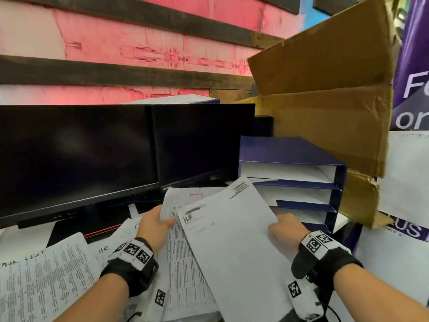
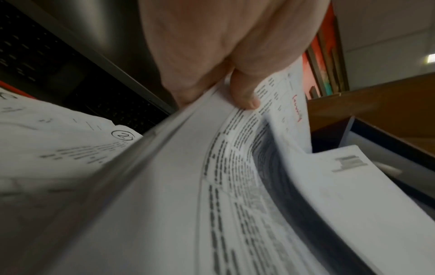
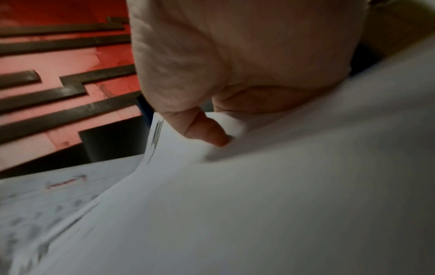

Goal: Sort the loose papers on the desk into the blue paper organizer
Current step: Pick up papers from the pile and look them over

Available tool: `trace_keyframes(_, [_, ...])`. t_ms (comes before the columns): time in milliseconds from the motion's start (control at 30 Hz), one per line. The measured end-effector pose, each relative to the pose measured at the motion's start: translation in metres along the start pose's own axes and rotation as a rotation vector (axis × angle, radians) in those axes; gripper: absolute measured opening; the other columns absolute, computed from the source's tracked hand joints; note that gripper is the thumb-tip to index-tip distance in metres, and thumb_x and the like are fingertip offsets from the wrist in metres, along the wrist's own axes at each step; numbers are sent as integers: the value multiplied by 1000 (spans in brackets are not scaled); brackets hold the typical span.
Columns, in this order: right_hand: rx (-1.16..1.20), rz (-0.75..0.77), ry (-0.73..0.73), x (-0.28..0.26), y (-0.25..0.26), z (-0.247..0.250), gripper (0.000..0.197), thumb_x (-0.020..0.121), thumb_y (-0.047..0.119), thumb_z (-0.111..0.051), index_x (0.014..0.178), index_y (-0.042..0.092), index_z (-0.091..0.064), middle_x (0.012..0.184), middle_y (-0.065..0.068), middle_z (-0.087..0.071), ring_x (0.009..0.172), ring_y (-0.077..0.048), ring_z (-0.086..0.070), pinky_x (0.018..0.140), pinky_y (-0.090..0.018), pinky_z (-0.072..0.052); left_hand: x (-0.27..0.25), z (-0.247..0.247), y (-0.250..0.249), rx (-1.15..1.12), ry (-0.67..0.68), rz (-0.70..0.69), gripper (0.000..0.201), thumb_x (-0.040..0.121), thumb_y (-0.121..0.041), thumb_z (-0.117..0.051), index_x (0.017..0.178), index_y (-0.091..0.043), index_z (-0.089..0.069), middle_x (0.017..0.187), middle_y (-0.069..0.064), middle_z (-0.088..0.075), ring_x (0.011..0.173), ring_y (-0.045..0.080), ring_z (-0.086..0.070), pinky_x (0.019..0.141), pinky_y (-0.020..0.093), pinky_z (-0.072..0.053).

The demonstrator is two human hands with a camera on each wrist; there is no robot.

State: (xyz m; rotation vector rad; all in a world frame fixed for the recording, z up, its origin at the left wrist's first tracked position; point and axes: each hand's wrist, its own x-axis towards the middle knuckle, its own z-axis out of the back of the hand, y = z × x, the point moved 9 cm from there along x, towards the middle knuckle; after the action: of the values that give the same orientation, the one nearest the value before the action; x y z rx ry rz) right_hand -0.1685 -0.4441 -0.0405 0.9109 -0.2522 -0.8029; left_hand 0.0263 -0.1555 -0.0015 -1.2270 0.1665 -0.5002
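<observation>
Item 1. Left hand: grip closed on a stack of printed sheets, thumb pressed on the top page near its upper left edge, remaining fingers hidden beneath the stack. The top page carries dense columns of print and a short red handwritten word near its head. The stack is held raised above the tabletop, tilted toward the person.

Item 2. Right hand: grip closed on a single white sheet, pinched at its right edge, thumb on the upper face and fingers under it. The sheet bears "HR" handwritten at upper left and a small printed block at its far corner. It overlaps the right side of the left hand's stack, and its far corner points toward the organizer.

Item 3. Blue paper organizer: stands at the right of the tabletop, just beyond the held sheet, open front facing the person. Tiered trays with white interiors; some paper lies in the upper tray. What the lower trays contain cannot be told.

Item 4. Loose papers: spread on the tabletop at lower left, one headed with handwriting, another marked "HR".

Item 5. Black monitor: screen dark, left of the organizer.

Item 6. Cardboard box: flaps open, behind and right of the organizer.
</observation>
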Motion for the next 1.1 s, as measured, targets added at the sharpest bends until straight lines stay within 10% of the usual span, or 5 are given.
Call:
trace_keyframes(133, [-234,-137,-25,-10,-46,37,15,85,14,-56,70,13,-53,74,-4,-54,89,-28,-62,57,-22,-43,3,-4,5,25,13,-11,20,93,-8,-56,104,-23,-62,92,-9,-67,90,12,-64,75,29,-49])
trace_keyframes(233, [-371,-217,54,-16,-74,57,47,78,26,-73,118,8,-54,121,-9,-55,119,-27,-53,93,-27,-45,2,-13,3,44,61,-20,23,93,-7,-56,92,-30,-60,90,-12,-65,84,5,-62,80,32,-48])
trace_keyframes(700, [-643,-207,112,-35,-103,60,25,100,32,-35,99,12,-51,107,-5,-51,94,-16,-47,81,-21,-33,-8,-6,20,-114,130,58,22,94,-3,-54,107,-19,-61,92,-5,-70,69,2,-69,49,14,-50])
trace_keyframes(933, [-574,-170,108,-21,-92,56,34,101,30,-37,99,7,-62,116,-12,-59,106,-23,-56,86,-25,-38,-9,-10,8,-82,172,48,23,92,-5,-57,103,-23,-65,101,-1,-73,95,18,-69,88,41,-54])
trace_keyframes(1100, [-349,-256,-108,-8,-102,91,32,97,21,-47,112,-3,-62,123,-23,-60,99,-31,-57,70,-28,-37,-8,-17,-3,-109,143,8,24,94,-6,-54,110,-23,-62,101,-6,-71,92,9,-67,71,24,-51])
